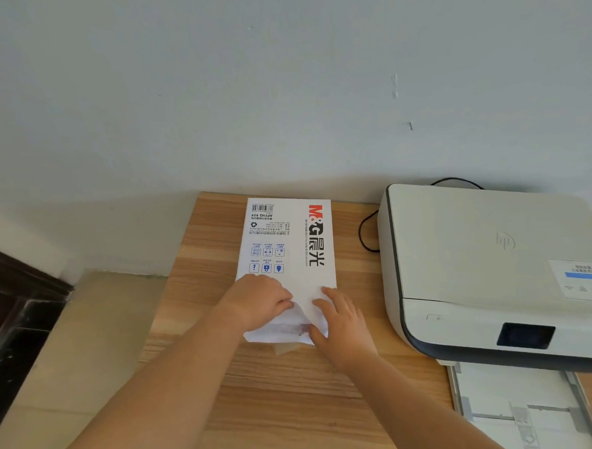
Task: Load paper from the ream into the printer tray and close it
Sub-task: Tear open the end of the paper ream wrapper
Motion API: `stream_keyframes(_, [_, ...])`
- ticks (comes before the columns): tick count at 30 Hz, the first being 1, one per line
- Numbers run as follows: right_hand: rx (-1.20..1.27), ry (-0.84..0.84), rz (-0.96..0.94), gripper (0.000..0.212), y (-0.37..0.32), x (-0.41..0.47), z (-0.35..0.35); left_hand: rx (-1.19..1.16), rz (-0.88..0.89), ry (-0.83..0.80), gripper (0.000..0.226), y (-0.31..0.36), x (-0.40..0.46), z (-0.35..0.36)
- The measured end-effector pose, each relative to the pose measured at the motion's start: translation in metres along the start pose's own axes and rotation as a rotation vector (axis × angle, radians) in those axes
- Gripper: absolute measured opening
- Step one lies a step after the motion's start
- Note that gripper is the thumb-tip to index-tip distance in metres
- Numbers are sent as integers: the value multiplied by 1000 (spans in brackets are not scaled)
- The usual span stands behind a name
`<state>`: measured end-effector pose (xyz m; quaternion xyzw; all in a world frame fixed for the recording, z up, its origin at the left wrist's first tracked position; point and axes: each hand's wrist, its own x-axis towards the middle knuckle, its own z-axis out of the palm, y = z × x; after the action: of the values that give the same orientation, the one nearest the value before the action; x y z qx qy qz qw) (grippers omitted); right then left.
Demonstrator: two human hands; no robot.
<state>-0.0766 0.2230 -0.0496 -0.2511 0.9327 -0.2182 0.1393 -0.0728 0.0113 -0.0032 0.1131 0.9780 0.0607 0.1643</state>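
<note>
A white wrapped paper ream (288, 238) with red and black lettering lies flat on the wooden desk (286, 396), left of the printer. Its near end is torn open and crumpled. My left hand (257, 303) grips the wrapper at the ream's near left corner, fingers curled. My right hand (340, 319) holds the loose wrapper flap at the near right corner. The white printer (489, 265) stands on the right. Its paper tray (523, 408) is pulled out toward me, with white sheets or a white floor showing inside.
A black cable (365, 234) loops on the desk between ream and printer. The pale wall (280, 87) runs right behind the desk. Left of the desk are a tiled floor (88, 338) and a dark wooden piece of furniture (14, 307).
</note>
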Motion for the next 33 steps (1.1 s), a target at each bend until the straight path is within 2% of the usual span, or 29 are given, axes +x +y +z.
stream_keyframes(6, [45, -6, -17, 40, -22, 19, -10, -29, -73, -49, 40, 3, 9, -17])
stream_keyframes(11, [82, -7, -1, 25, -27, 35, -20, -64, -115, 38, 35, 4, 2, -17])
stream_keyframes(13, [94, -18, 3, 24, -28, 40, -25, -88, -120, 153, 40, 2, -7, -12])
stream_keyframes(15, [104, -8, 4, 22, -27, 44, -29, -131, -151, 354, 47, 2, -20, -6])
stream_keyframes(17, [110, -11, 16, 21, -27, 47, -32, -106, -195, 548, 45, 0, -37, 3])
stream_keyframes(19, [107, -26, 26, 21, -27, 48, -34, -66, -219, 635, 40, -1, -55, 17])
stream_keyframes(22, [119, -40, 35, 22, -28, 48, -34, -83, -282, 567, 35, 2, -76, 41])
stream_keyframes(27, [128, -65, 54, 24, -29, 47, -32, -105, -327, 267, 43, 17, -81, 64])
stream_keyframes(33, [162, -67, 49, 22, -28, 42, -32, -116, -342, 169, 51, 36, -46, 52])
